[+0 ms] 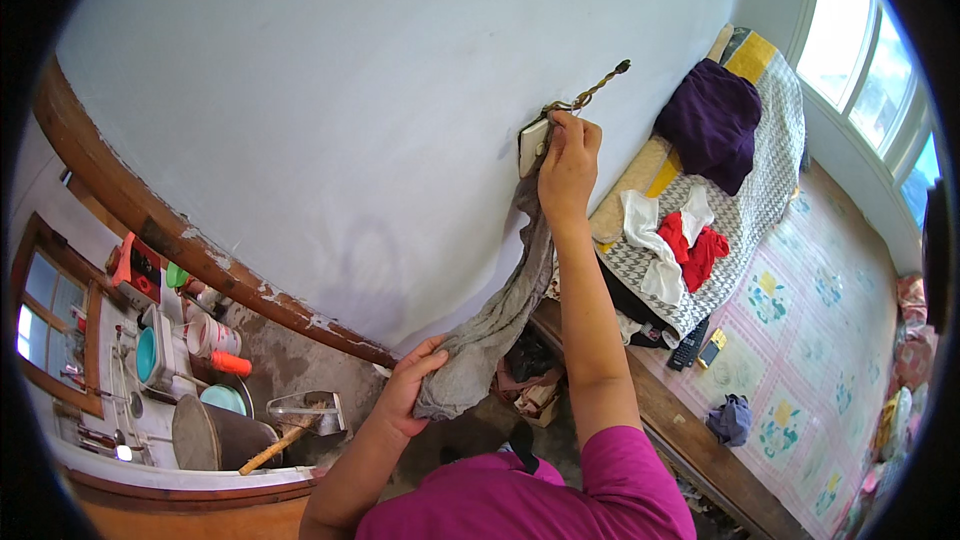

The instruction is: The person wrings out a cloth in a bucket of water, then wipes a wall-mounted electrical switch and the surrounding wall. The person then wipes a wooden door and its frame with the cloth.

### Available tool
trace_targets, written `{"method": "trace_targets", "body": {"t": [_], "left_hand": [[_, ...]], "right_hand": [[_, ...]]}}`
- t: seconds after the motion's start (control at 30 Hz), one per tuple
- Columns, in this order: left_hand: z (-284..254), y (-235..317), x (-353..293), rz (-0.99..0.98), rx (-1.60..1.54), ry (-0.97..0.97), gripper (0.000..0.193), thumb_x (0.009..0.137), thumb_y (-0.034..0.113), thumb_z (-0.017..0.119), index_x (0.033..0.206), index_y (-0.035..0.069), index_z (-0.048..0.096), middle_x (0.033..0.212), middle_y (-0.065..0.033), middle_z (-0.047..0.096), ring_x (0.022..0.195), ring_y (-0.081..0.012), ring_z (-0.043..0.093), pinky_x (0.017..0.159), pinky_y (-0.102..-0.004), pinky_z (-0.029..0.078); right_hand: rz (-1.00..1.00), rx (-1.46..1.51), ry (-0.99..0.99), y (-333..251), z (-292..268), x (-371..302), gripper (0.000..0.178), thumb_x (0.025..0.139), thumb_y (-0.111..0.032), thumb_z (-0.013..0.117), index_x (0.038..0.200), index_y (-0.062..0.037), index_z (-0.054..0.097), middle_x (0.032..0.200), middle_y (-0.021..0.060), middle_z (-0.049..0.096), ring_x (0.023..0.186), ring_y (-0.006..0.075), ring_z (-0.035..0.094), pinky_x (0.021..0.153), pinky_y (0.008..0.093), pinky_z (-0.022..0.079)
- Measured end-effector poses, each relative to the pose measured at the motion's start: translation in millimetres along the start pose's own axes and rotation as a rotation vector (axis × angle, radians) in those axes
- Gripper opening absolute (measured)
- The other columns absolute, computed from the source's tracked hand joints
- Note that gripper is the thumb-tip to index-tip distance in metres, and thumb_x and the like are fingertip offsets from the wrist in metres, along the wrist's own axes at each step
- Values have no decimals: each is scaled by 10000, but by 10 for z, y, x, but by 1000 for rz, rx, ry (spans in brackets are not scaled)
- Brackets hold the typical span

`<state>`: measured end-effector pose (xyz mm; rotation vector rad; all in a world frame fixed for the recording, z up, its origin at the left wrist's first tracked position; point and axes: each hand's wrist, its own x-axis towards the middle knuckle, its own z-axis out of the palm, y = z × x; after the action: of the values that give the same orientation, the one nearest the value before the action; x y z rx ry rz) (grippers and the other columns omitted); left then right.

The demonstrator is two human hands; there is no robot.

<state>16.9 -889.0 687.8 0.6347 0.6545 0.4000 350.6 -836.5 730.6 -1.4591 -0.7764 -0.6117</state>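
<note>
A long grey cloth (pixel 488 348) hangs slantwise in front of the wall, crumpled along its length. My left hand (pixel 407 387) grips its lower, bunched end. The upper end narrows and passes behind my right hand (pixel 570 165), whose fingers are pinched together around it. That hand is against the right side of a white wall switch or socket plate (pixel 532 148), its fingertips at the top corner. A twisted, dark yellowish wire (pixel 597 87) sticks out above the plate. What exactly lies under my right fingertips is partly hidden.
On the right, a raised bed platform (pixel 730 365) holds patterned bedding, a purple garment (pixel 712 118), red-and-white clothing (pixel 692 248), a remote control (pixel 688 343) and a small cloth (pixel 730 420). Wooden trim (pixel 230 280) edges the wall; basins and a bucket (pixel 212 337) stand beyond it.
</note>
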Motion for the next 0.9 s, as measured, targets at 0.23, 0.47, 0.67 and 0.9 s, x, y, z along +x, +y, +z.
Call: {"method": "trace_targets", "body": {"t": [0.23,0.47,0.67,0.9], "left_hand": [[112,31,29,-17,38,-16,369,996,97,569,1352,1,554,1250,-117,669,1097,-203,673,973,-352,539],[42,21,10,24,48,-14,369,994,95,570,1351,1,557,1249,-115,671,1094,-199,675,979,-353,537],[-61,19,-58,40,18,14,353,992,82,572,1337,5,577,1253,-112,677,1108,-200,673,985,-357,538],[-12,23,-63,22,2,25,363,992,76,569,1348,5,565,1241,-114,680,1103,-204,676,983,-357,539]], "right_hand": [[-69,45,-61,-119,-2,-27,191,947,2,592,1083,-104,673,1077,142,585,903,313,635,758,392,523],[44,465,-321,-173,-112,-361,164,1013,-19,513,1131,-30,625,1045,86,541,894,199,546,810,280,452],[86,214,-17,50,-61,-34,158,1018,-58,522,1122,-16,633,1081,135,583,940,267,577,836,339,475],[31,391,-390,-60,-151,-142,167,1047,-87,503,1150,-24,619,992,87,598,905,209,575,812,295,450]]}}
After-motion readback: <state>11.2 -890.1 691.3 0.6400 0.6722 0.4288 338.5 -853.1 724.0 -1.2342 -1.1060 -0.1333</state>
